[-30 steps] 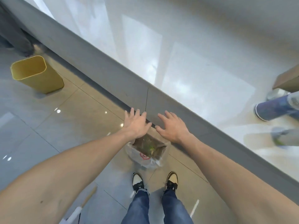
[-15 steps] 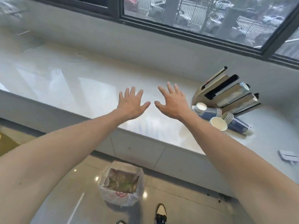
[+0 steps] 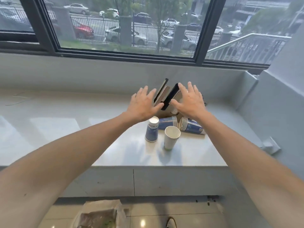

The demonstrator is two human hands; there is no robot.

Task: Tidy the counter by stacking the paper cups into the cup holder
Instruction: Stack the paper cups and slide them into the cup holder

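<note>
Both hands, left hand [image 3: 142, 107] and right hand [image 3: 190, 102], hover with each grip open and empty above the glossy pale surface [image 3: 65, 129], where paper cups [image 3: 171, 137] stand and lie beside the slanted cup holder [image 3: 166, 96], bare room to the left.

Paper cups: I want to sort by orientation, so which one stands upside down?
The blue cup at the left, white base up; the white cup beside it stands mouth-up.

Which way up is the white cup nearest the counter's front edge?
Upright. The white cup stands on its narrow base with its open mouth facing up; nothing shows inside it.
</note>
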